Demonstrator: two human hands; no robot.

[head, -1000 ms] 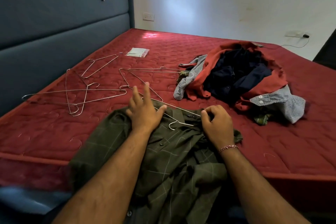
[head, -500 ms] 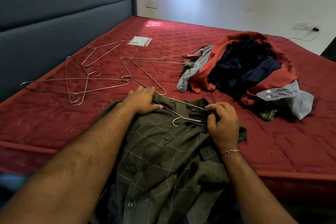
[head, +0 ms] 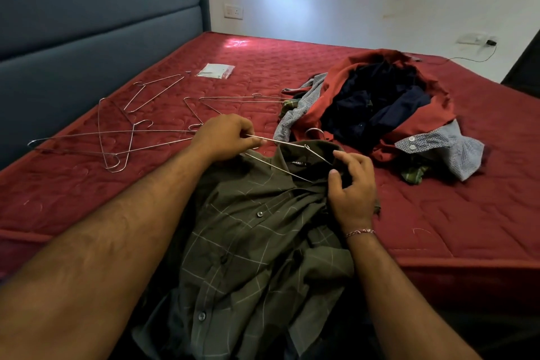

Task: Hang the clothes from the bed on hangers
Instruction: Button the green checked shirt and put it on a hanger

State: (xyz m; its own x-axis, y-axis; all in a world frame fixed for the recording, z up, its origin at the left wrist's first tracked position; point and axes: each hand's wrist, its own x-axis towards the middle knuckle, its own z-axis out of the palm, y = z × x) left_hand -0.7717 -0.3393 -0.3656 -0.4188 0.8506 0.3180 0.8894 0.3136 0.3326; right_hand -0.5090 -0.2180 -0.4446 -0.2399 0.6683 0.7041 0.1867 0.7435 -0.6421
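Note:
An olive checked shirt [head: 251, 237] lies over the near edge of the red mattress [head: 87, 184], collar away from me. A wire hanger [head: 287, 145] sits at the collar, its right end inside the neck opening and its hook pointing toward the clothes pile. My left hand [head: 225, 137] pinches the hanger's left arm. My right hand [head: 352, 184] grips the right side of the collar. A pile of clothes [head: 380, 108], red, navy and blue-checked, lies at the right.
Several bare wire hangers [head: 117, 137] lie spread on the mattress at the left, near the blue padded headboard [head: 87, 23]. A small clear packet [head: 214, 71] lies farther back. A white wall with sockets stands behind the bed.
My left hand has taken hold of the hanger's left arm and lifted it. The hanger has turned so its hook points toward the pile. My right hand has shifted along the collar.

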